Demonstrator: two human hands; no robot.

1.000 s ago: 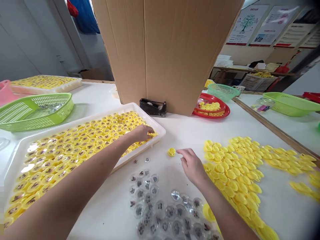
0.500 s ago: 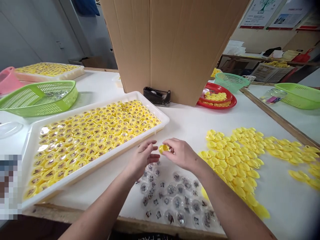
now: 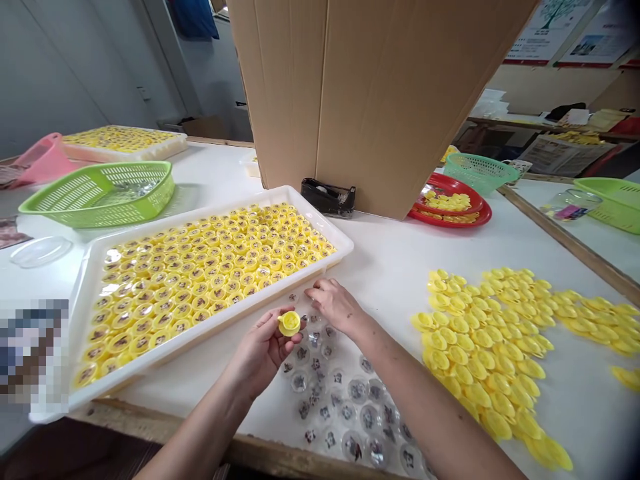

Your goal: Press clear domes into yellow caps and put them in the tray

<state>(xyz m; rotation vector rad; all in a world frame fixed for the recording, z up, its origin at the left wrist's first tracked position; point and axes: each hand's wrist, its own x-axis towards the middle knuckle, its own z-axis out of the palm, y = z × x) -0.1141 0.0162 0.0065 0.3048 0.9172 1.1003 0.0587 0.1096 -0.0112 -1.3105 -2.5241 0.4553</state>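
Observation:
My left hand lies palm up just past the front rim of a white plastic tray, and it holds a yellow plastic cap. The tray carries tight rows of yellow caps with printed inserts. My right hand rests with its fingertips down at the edge of a scatter of transparent domes with dark printed figures. Anything under those fingertips is hidden. Further right lies a large spread of loose yellow caps.
A tall cardboard box stands at the back of the table beside a black tape dispenser. Red plates of yellow caps sit near it. A green basket and another filled tray are at the left.
The yellow cap has gone from the table, between both hands, into my left hand. My left hand has turned palm up, and my right hand has moved to the transparent domes.

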